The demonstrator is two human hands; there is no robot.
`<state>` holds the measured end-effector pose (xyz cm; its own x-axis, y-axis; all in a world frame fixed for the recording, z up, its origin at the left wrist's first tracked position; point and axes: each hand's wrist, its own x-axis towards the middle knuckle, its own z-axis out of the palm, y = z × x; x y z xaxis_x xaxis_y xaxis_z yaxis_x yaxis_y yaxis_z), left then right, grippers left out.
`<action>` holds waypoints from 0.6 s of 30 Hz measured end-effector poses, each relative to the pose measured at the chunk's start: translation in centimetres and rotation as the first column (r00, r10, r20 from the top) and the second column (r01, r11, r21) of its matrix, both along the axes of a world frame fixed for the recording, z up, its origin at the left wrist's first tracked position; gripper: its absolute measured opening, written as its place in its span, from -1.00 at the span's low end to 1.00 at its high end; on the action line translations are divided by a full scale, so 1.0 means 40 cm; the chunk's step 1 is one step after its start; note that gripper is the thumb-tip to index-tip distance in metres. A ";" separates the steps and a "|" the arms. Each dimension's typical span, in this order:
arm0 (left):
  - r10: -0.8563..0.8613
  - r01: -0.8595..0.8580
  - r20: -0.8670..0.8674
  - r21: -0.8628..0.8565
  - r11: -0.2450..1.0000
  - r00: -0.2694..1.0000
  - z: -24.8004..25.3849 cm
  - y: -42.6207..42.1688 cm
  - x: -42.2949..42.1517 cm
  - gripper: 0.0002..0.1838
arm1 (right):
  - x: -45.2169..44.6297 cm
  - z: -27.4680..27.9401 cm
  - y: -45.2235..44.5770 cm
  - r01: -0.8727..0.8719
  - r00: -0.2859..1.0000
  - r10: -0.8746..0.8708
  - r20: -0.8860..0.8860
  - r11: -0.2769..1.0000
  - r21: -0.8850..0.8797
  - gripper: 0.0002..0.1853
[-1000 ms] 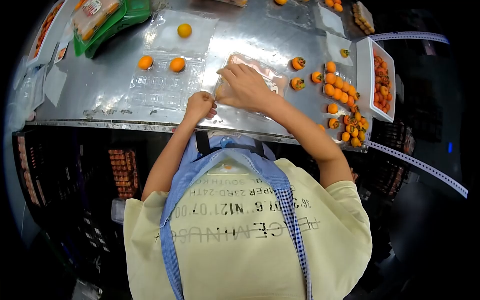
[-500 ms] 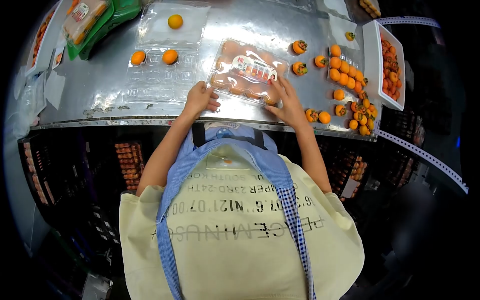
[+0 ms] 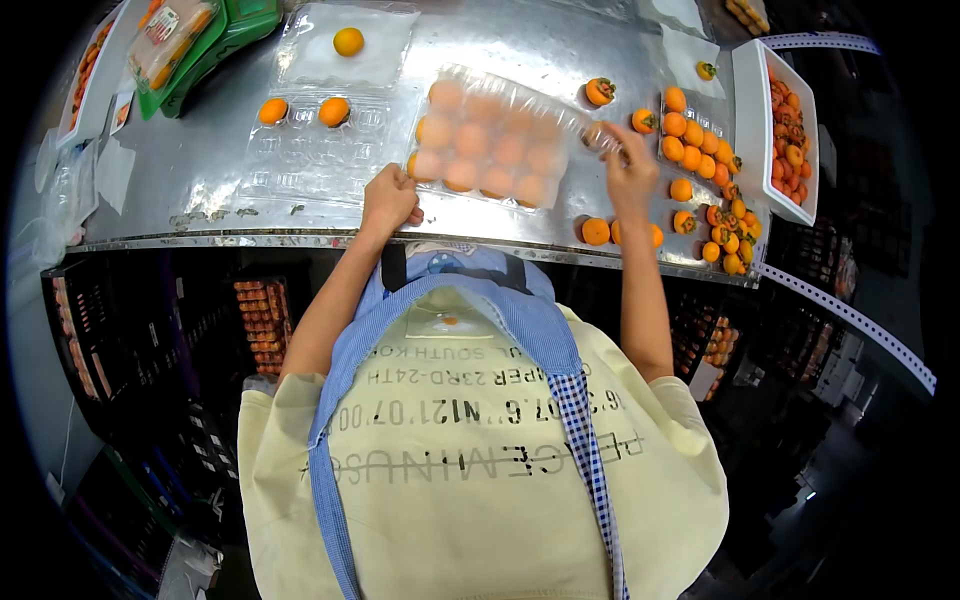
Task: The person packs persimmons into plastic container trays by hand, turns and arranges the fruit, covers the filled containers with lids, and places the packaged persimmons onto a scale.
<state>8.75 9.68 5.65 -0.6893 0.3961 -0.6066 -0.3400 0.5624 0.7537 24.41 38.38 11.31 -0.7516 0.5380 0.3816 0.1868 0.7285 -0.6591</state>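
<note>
A clear plastic pack (image 3: 490, 140) holding rows of orange persimmons lies on the metal table in front of me. Its lid is raised on the right side and blurred by motion. My right hand (image 3: 630, 170), also blurred, has its fingers closed on the lid's right edge. At the pack's lower left corner is my left hand (image 3: 391, 200), fingers curled; what they hold, if anything, is hidden. Left of the pack sits an open clear tray (image 3: 310, 150) with two persimmons on its upper edge, and one persimmon (image 3: 348, 41) rests on the white sheet above.
Loose persimmons (image 3: 595, 231) sit near the table's front edge, more at the right beside a filled tray (image 3: 692, 140). A white box (image 3: 750, 130) of persimmons stands far right. At the upper left are a green tray (image 3: 232, 45) with a pack and another white box (image 3: 100, 75).
The pack's lid has gone from flat to raised. My right hand has moved up and right with the lid's edge. My left hand has curled closer at the corner.
</note>
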 end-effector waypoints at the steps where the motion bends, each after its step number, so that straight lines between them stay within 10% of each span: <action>1: -0.007 0.007 0.016 0.008 1.000 1.000 -0.002 -0.005 0.000 -0.85 | -0.008 0.014 0.018 0.036 0.999 -0.036 0.006 0.994 -0.099 -0.69; 10: -0.238 0.247 0.131 -0.053 0.968 0.962 0.067 -0.037 0.030 -0.74 | -0.166 -0.019 0.092 -0.026 0.998 0.008 -0.058 0.951 -0.309 -0.75; 13: -0.525 0.395 -0.348 -0.382 0.836 0.777 0.147 -0.020 0.017 -0.74 | -0.250 -0.010 0.111 0.068 0.995 -0.088 -0.040 0.930 -0.362 -0.73; 18: -0.383 0.427 -0.751 -0.148 0.892 0.538 0.221 0.091 -0.078 -0.66 | -0.351 -0.098 0.175 0.092 0.995 -0.097 0.010 0.896 -0.435 -0.47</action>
